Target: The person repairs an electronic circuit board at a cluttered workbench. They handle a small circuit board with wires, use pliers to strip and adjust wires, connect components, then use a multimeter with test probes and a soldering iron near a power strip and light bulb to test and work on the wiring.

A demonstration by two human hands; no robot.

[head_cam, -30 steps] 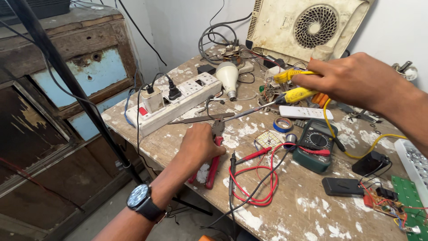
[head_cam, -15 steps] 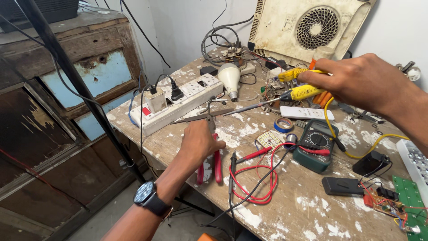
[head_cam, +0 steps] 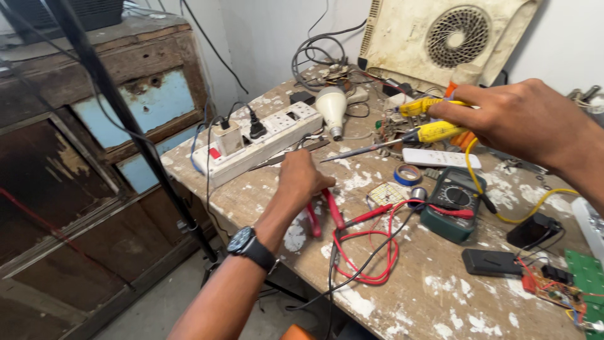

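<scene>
While left hand [head_cam: 302, 179] covers red-handled pliers [head_cam: 330, 211], handles protrude below fingers [head_cam: 318, 165].

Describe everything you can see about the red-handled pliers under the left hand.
The red-handled pliers lie flat on the paint-splattered wooden workbench, near its front edge. Two slim red grips, seemingly plastic-coated, splay slightly apart and point toward the camera. The left hand rests over the head, so the metal jaws are hidden. Red and black multimeter leads coil just beside the handles; whether they touch is unclear.
</scene>
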